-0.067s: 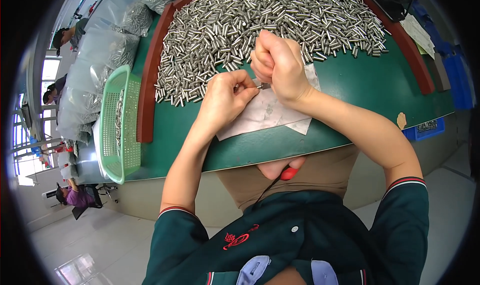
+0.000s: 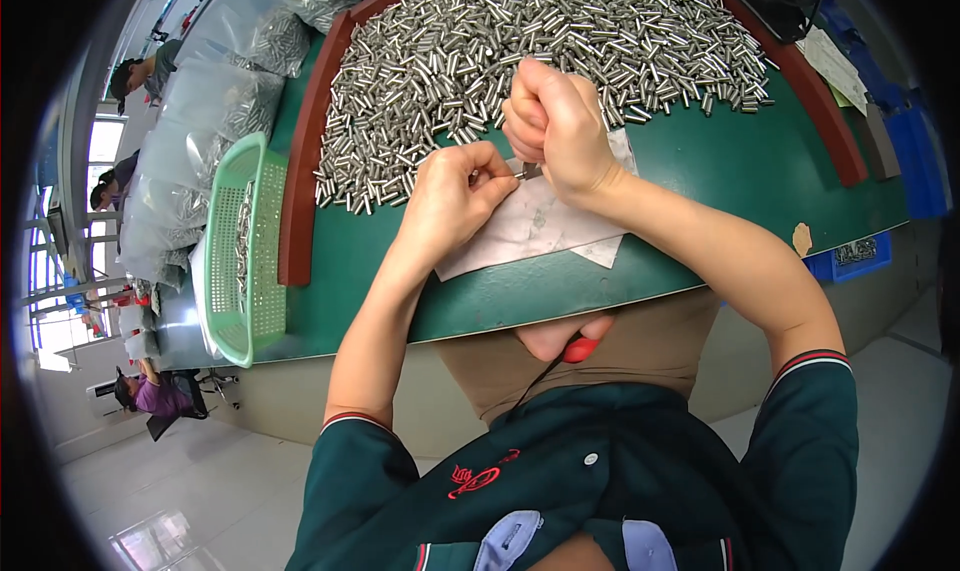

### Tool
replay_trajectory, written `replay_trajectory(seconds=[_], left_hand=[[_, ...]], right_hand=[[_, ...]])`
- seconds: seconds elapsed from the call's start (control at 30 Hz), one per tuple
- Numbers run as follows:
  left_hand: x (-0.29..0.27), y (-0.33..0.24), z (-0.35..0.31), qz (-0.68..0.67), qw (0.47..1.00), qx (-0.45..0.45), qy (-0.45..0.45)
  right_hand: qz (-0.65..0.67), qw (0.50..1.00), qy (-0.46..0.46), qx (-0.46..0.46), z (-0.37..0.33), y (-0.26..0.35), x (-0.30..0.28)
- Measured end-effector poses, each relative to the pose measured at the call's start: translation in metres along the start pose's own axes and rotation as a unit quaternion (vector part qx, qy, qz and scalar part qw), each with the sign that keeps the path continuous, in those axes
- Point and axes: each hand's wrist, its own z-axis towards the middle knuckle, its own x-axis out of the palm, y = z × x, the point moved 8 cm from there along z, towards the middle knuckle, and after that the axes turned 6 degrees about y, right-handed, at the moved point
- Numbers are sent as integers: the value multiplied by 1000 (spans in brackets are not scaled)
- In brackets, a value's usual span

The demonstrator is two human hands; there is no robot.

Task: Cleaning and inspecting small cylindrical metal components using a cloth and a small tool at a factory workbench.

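Observation:
My left hand (image 2: pixel 453 193) is closed in a pinch over a cloth. Between its thumb and index finger shows the end of a small metal pin (image 2: pixel 521 175), mostly hidden. Just right of it, my right hand (image 2: pixel 560 126) is curled into a fist; what lies inside the fist is covered by the fingers. The two hands almost meet. Beneath them a pale, stained cloth (image 2: pixel 530 226) is spread on the green tabletop (image 2: pixel 720 186). Beyond my hands lies a large heap of short, shiny metal pins (image 2: pixel 540 31).
Dark red rails (image 2: pixel 300 211) border the heap at left and right. Outside the left rail stands a light green plastic basket (image 2: pixel 268 271) with pins in it. Clear bags of pins (image 2: pixel 225 96) line the far left. A blue bin (image 2: pixel 858 258) sits low at right. Other people are at left.

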Motion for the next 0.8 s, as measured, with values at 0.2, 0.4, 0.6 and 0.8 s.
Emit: replay_trajectory(seconds=[0.2, 0.4, 0.6, 0.8], left_hand=[[-9, -1, -10, -3, 999, 8, -35], [4, 22, -6, -670, 735, -73, 73], [8, 32, -5, -707, 694, -99, 88], [7, 34, -6, -727, 675, -106, 65]], right_hand=[[85, 996, 2, 34, 5, 10, -9], [167, 982, 34, 81, -5, -2, -3], [138, 986, 19, 96, -5, -7, -4], [110, 987, 28, 110, -5, -7, -4]])
